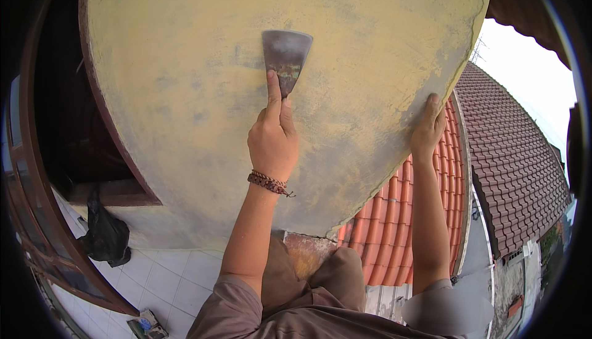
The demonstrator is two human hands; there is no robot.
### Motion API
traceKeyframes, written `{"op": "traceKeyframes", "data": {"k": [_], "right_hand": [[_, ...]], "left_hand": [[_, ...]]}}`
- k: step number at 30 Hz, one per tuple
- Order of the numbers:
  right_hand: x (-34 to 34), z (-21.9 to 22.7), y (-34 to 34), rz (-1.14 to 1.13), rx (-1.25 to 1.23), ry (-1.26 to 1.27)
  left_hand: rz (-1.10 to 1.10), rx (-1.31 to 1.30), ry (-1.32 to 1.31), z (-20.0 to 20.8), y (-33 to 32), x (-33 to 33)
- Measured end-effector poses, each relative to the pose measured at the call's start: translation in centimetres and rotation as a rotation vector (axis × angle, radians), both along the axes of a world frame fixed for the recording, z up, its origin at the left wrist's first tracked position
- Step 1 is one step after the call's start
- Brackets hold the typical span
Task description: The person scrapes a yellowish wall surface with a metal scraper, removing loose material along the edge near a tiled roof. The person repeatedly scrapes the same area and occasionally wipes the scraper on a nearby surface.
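My left hand (273, 135) is closed round a scraper with its index finger stretched along the tool. The scraper (287, 55) has a wide, worn metal blade that flares upward and lies against the yellow wall. A braided brown bracelet (268, 182) circles that wrist. The wall (203, 37) carries patchy yellow paint with grey areas showing through, mostly toward its right and lower parts. At the wall's rough right edge, my right hand (428, 130) grips the corner; some of its fingers are hidden.
An open window frame (117, 135) stands at the left, with a black plastic bag (106, 231) hanging below it. White tiles (166, 274) cover the floor. Beyond the wall's right edge lie orange roof tiles (388, 228) and a darker roof (505, 148).
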State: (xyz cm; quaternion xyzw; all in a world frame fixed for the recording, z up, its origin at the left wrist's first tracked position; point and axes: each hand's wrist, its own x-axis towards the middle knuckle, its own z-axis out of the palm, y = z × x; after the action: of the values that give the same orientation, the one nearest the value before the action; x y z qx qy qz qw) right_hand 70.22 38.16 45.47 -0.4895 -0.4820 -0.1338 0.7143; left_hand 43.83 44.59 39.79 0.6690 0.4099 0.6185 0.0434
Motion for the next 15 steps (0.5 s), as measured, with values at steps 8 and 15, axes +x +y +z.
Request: {"op": "traceKeyframes", "data": {"k": [8, 15], "right_hand": [[0.0, -0.1, -0.6, -0.03, -0.005, 0.013], [-1.0, 0.1, 0.1, -0.092, 0.032, 0.045]], "left_hand": [[-0.02, -0.17, 0.035, -3.9, -0.5, -4.2], [-0.063, -0.148, 0.049, -6.3, -1.7, -5.2]]}}
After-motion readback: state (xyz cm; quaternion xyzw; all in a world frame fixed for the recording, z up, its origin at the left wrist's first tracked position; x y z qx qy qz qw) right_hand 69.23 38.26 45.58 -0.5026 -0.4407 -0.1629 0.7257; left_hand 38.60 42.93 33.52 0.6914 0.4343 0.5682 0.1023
